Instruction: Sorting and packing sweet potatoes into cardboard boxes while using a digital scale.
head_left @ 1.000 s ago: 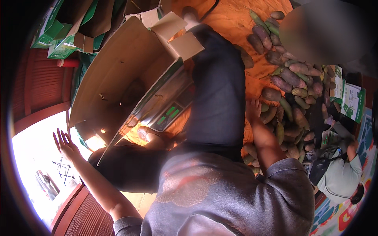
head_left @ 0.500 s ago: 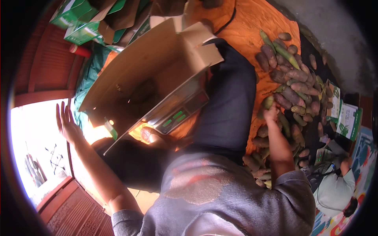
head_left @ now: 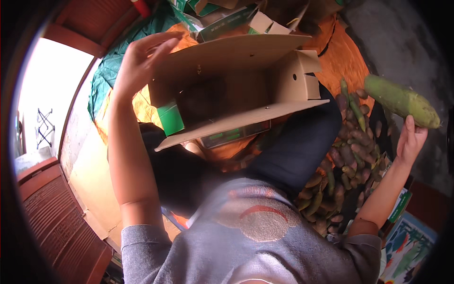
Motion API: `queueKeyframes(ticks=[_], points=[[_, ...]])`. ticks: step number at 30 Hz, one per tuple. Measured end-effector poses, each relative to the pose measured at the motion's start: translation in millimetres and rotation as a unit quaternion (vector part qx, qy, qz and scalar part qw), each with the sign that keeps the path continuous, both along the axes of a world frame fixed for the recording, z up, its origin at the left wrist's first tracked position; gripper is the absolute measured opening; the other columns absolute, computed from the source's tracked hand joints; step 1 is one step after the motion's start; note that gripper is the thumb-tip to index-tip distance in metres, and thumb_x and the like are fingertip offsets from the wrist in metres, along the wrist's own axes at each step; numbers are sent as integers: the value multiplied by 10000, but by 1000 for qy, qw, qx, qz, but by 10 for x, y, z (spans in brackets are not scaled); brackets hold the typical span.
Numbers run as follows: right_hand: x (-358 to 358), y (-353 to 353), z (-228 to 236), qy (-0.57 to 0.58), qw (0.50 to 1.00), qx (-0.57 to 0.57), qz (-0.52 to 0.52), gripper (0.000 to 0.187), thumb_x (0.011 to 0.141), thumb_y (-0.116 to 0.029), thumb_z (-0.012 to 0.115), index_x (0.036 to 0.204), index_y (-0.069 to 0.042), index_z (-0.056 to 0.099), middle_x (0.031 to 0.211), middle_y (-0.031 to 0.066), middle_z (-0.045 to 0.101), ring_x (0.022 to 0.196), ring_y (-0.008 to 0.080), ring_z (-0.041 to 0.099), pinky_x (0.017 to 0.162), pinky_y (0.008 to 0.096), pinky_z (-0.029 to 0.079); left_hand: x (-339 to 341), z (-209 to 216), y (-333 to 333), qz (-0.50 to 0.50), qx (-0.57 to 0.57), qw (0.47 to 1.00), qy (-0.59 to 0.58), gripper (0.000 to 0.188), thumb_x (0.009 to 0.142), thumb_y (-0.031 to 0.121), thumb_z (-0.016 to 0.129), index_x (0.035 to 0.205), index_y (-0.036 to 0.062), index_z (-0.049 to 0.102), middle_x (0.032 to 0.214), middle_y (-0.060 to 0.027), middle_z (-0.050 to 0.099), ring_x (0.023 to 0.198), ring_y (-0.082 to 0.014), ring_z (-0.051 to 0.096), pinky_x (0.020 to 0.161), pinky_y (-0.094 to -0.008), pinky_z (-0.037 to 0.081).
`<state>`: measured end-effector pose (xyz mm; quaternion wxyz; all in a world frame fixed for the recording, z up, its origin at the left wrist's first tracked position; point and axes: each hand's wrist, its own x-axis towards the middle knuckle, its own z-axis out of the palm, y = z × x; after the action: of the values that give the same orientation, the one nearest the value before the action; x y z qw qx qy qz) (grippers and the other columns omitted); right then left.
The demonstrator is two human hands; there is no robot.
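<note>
My right hand (head_left: 410, 142) is raised at the right, its fingers closed on the near end of a large, thick green gourd-like vegetable (head_left: 399, 98). My left hand (head_left: 144, 59) is held up beside the far left corner of an open cardboard box (head_left: 246, 113), fingers stretched out and holding nothing; I cannot tell whether it touches the flap. The box tilts, with its mouth toward me. Dark contents inside are hard to make out. Under its near flap, part of a scale with a green display (head_left: 222, 137) shows.
A heap of reddish-brown and green elongated vegetables (head_left: 352, 151) lies right of my leg on an orange sheet (head_left: 352, 54). More green cartons (head_left: 227, 21) stand at the back. A teal sheet (head_left: 101, 92) and carved reddish wooden furniture (head_left: 59, 217) are on the left.
My right hand has lifted from the heap, up and to the right, with the green vegetable. My left hand has moved right and farther, toward the box. The box appears further right in view.
</note>
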<state>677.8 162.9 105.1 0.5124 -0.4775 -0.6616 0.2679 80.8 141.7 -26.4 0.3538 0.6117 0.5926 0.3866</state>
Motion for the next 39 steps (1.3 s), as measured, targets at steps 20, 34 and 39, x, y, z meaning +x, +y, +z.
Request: queueKeyframes(ticks=[20, 34, 39], points=[[-3759, 831, -2553, -654, 598, -192, 422, 793, 729, -371, 826, 1367, -15, 517, 1331, 218, 589, 1228, 368, 571, 1046, 424, 458, -308, -187, -53, -31, 119, 987, 107, 269, 869, 299, 762, 972, 51, 769, 908, -90, 753, 839, -229, 715, 765, -337, 550], [-3877, 601, -2801, -763, 335, -102, 543, 658, 803, -268, 751, 1372, -28, 522, 1331, 222, 583, 1202, 371, 588, 1007, 444, 481, -281, -161, -13, -36, 87, 992, 83, 254, 869, 248, 765, 996, 29, 760, 962, -94, 753, 908, -212, 719, 830, -328, 550], [-3768, 789, -2130, -687, 443, -146, 557, 535, 905, -172, 641, 1407, -50, 501, 1259, 238, 616, 1171, 404, 585, 1006, 458, 472, -206, -142, -42, -27, 57, 992, 105, 254, 881, 237, 755, 1030, 31, 756, 1019, -85, 752, 962, -196, 707, 869, -320, 533]])
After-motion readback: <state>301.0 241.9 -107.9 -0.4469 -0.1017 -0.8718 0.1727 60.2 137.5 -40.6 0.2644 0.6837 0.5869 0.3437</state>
